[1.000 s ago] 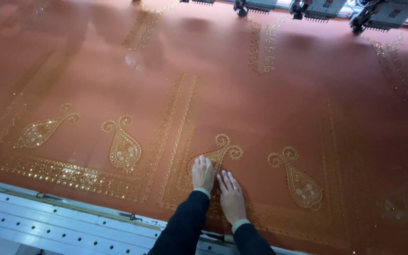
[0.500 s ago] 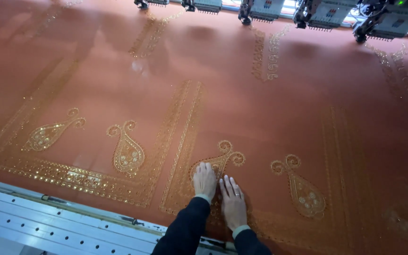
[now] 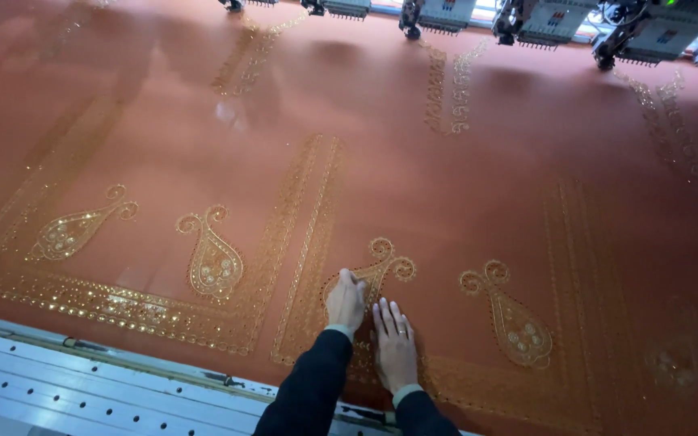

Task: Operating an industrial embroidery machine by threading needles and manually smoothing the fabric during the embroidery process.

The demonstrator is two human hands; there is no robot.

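Observation:
A wide rust-orange fabric (image 3: 414,186) with gold sequin embroidery lies stretched flat in front of me. My left hand (image 3: 346,300) rests on a gold paisley motif (image 3: 383,268), fingers curled down and pinching or pressing at it. My right hand (image 3: 395,345) lies flat on the cloth just beside it, fingers spread, a ring on one finger. Both arms wear dark sleeves. I cannot tell whether the left fingers hold anything small.
More paisley motifs (image 3: 212,262) (image 3: 510,319) and gold borders (image 3: 107,307) cover the fabric. A row of embroidery machine heads (image 3: 543,20) hangs along the far edge. A grey metal frame rail (image 3: 82,383) with holes runs along the near edge.
The view has shifted slightly, so the hands sit a little lower in frame. My left fingers have curled down onto the motif; the right hand stays flat.

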